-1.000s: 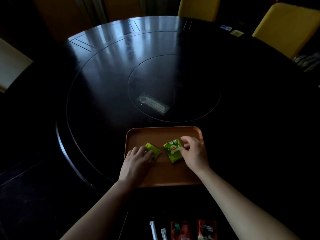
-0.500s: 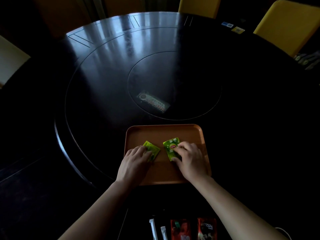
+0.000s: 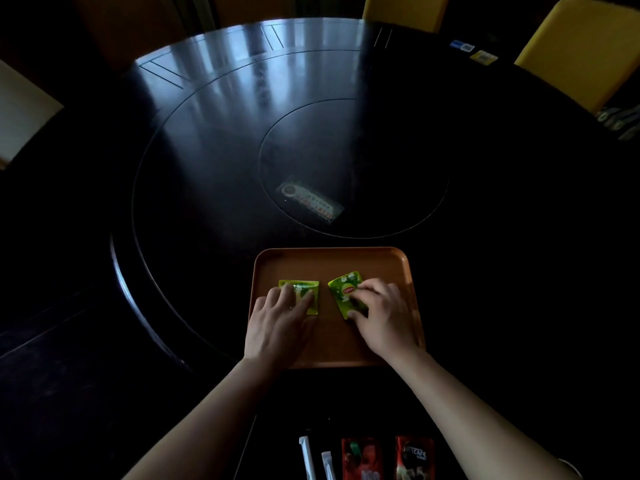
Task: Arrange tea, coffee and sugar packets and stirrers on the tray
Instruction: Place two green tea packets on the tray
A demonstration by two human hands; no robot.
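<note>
Tray plain orange-brown. Left tea packet under my left fingers: bright green, pale flecks. Right tea packet at my right fingers: green, white specks, red logo. Bench glossy black, thin ring lines. Coffee packets red. Sticks white. Chairs yellow.

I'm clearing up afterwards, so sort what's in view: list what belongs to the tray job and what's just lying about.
Job: rectangular orange-brown tray, left green tea packet, right green Lipton tea packet, two red coffee sachets, two white paper sticks.
Lying about: laminated card mid-table, small blue label, small yellow label, yellow chairs.
</note>
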